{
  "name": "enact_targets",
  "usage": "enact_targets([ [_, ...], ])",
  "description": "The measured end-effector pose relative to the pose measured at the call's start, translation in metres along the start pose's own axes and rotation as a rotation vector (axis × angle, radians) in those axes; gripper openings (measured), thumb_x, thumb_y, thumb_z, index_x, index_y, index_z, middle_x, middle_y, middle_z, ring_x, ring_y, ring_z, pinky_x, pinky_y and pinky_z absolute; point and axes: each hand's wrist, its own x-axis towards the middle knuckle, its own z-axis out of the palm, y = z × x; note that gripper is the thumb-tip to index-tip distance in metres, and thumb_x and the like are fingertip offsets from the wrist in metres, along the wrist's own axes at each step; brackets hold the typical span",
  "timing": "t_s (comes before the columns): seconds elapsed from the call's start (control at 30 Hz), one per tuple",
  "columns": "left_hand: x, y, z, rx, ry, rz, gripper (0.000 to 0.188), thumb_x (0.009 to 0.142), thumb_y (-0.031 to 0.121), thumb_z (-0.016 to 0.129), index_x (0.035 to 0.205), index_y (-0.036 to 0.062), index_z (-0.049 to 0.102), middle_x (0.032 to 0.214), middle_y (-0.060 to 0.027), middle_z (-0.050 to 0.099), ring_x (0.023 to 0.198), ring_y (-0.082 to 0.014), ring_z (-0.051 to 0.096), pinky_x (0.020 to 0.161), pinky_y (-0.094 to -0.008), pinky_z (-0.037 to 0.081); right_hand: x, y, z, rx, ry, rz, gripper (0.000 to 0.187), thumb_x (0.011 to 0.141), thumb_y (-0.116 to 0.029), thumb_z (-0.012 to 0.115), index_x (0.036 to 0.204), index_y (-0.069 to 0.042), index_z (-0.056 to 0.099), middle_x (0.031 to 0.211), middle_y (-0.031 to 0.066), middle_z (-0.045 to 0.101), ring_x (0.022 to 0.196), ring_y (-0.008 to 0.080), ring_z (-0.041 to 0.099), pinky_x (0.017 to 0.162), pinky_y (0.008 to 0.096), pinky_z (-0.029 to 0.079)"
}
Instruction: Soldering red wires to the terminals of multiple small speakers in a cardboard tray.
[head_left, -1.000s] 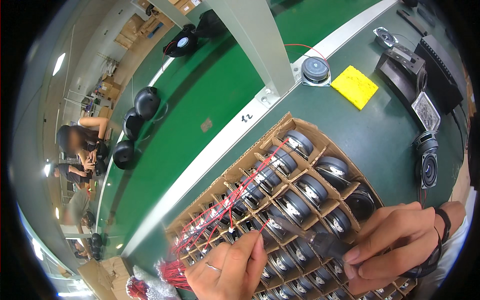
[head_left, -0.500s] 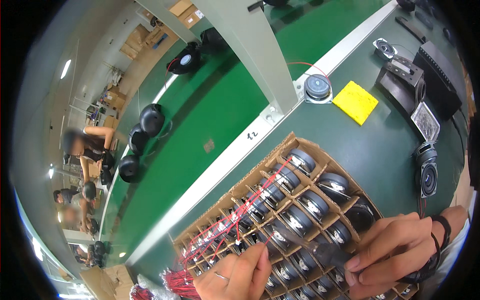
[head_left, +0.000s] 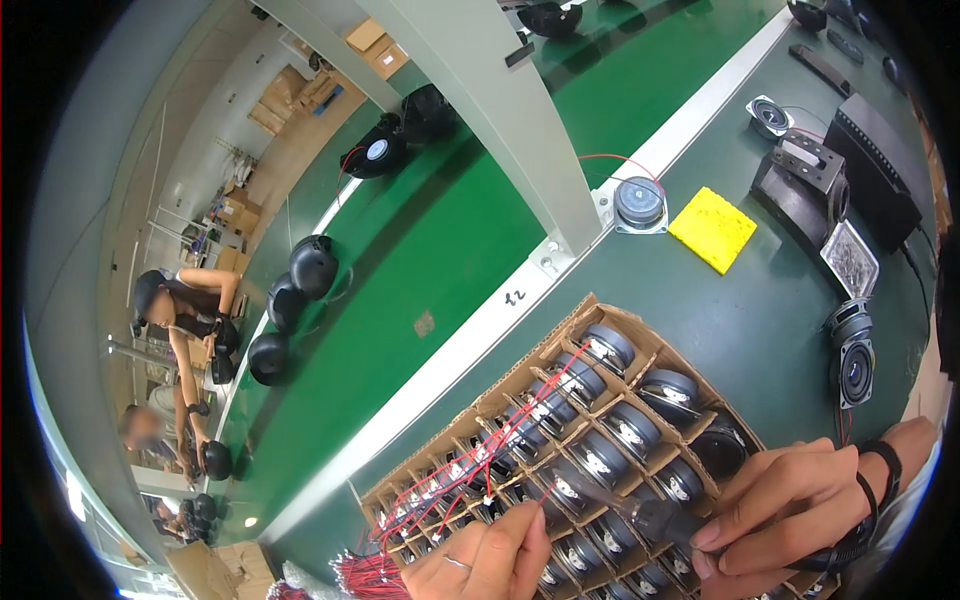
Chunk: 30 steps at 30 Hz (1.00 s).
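Observation:
A cardboard box with dividers holds several small round speakers, one to a compartment. Over its near part, my left hand is closed, thumb and forefinger pinching the end of a thin red wire by a speaker's terminals. My right hand grips the black handle of a soldering iron from the right. Its tip points left at the same speaker, near the wire; whether they touch I cannot tell. More red wires lie across the row of speakers on the left.
A yellow sponge and a loose speaker lie beyond the box, by a metal post. At right stand a black case and stacked speakers. A green conveyor carries black shells; people work across it.
The view has shifted slightly, so the box and bench sit lower in the picture. Both hands keep their grips near the same speaker. Across the conveyor, a person's arm has reached toward a black shell.

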Motion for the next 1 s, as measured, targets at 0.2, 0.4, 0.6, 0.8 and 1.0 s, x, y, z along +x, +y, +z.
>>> enact_targets([
  [0.2,-0.0008,0.0004,0.0003,-0.007,0.005,0.011,0.021,0.081,0.002,0.081,0.100,0.0067,0.072,0.072,-0.0078,0.062,0.058,-0.0232,0.062,0.053,-0.0334,0.048,-0.0012,-0.0034,-0.0012,-0.004,-0.003,0.005,0.018,0.070,0.008,0.084,0.075,0.001,0.069,0.090,0.0155,0.069,0.068,0.0215,0.067,0.060,0.0286,0.055],
  [0.4,-0.0009,0.0007,-0.0006,-0.004,-0.003,0.014,0.020,0.082,0.002,0.081,0.099,0.0067,0.072,0.073,-0.0078,0.063,0.058,-0.0230,0.062,0.053,-0.0332,0.049,-0.0015,-0.0055,-0.0014,-0.014,-0.005,0.011,0.018,0.070,0.008,0.084,0.076,0.002,0.069,0.090,0.0151,0.069,0.068,0.0211,0.068,0.061,0.0284,0.055],
  [0.6,-0.0038,-0.0009,-0.0026,0.025,-0.020,-0.020,0.020,0.082,0.002,0.081,0.099,0.0071,0.072,0.075,-0.0076,0.065,0.060,-0.0230,0.064,0.054,-0.0321,0.050,-0.0001,0.0009,0.0021,0.015,0.003,-0.001,0.017,0.070,0.009,0.084,0.075,0.002,0.069,0.090,0.0152,0.068,0.068,0.0206,0.068,0.061,0.0274,0.056],
  [0.8,-0.0023,0.0009,0.0006,0.010,-0.018,-0.016,0.020,0.082,0.003,0.081,0.099,0.0077,0.072,0.073,-0.0075,0.065,0.059,-0.0229,0.064,0.054,-0.0324,0.050,-0.0012,-0.0042,0.0016,-0.008,0.040,0.018,0.017,0.068,0.010,0.083,0.074,0.002,0.068,0.088,0.0150,0.068,0.066,0.0195,0.067,0.059,0.0263,0.055],
  [1.0,-0.0029,0.0018,-0.0002,0.023,-0.020,-0.022,0.019,0.083,0.005,0.081,0.099,0.0080,0.073,0.074,-0.0076,0.065,0.060,-0.0231,0.064,0.054,-0.0326,0.050,-0.0006,-0.0026,0.0060,-0.006,0.094,0.004,0.018,0.066,0.012,0.081,0.071,0.002,0.067,0.085,0.0135,0.067,0.063,0.0180,0.065,0.057,0.0245,0.053],
])
